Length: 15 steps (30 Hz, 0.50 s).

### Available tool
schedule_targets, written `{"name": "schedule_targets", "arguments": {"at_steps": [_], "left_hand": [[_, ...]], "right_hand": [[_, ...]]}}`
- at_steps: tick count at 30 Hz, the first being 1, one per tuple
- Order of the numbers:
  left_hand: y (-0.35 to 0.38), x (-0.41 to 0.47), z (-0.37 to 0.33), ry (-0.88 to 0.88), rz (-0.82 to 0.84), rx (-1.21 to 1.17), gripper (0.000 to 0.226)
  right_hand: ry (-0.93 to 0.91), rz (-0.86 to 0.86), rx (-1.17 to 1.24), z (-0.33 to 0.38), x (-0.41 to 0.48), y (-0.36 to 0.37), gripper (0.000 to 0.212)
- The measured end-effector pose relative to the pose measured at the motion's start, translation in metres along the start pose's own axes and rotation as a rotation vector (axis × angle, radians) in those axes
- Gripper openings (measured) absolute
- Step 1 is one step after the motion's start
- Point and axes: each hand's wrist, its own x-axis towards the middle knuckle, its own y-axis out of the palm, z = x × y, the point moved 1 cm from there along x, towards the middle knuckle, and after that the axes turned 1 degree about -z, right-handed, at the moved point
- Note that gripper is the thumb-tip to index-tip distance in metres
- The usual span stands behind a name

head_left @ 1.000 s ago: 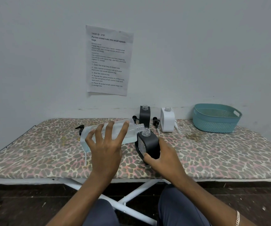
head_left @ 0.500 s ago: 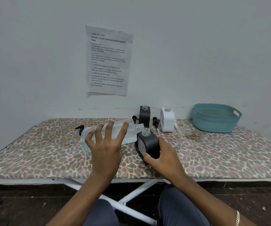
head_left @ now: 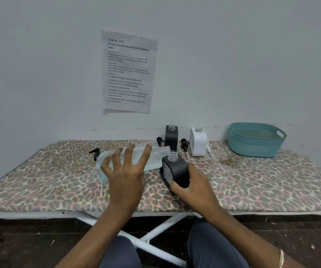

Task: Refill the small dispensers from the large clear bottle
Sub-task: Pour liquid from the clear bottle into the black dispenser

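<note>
Bottle (head_left: 155,157) gripped mid-body by left hand (head_left: 125,178); probably light, slick. Right hand (head_left: 194,188) clasps black dispenser (head_left: 177,169), steadying.

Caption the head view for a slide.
Left hand tilts the large clear bottle toward a black dispenser gripped by the right hand.

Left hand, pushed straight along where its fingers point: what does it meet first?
Likely the rear black dispenser, or the loose pump beside it; depth is unclear. The left hand grips the large clear bottle, fingers pointing toward the wall.
</note>
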Motion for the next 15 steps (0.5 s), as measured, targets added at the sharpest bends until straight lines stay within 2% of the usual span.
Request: {"name": "schedule_targets", "arguments": {"at_steps": [15], "left_hand": [[-0.0039, -0.0002, -0.0044, 0.023, -0.011, 0.015, 0.097]], "right_hand": [[0.01, 0.002, 0.007, -0.0011, 0.0006, 0.0016, 0.037]]}}
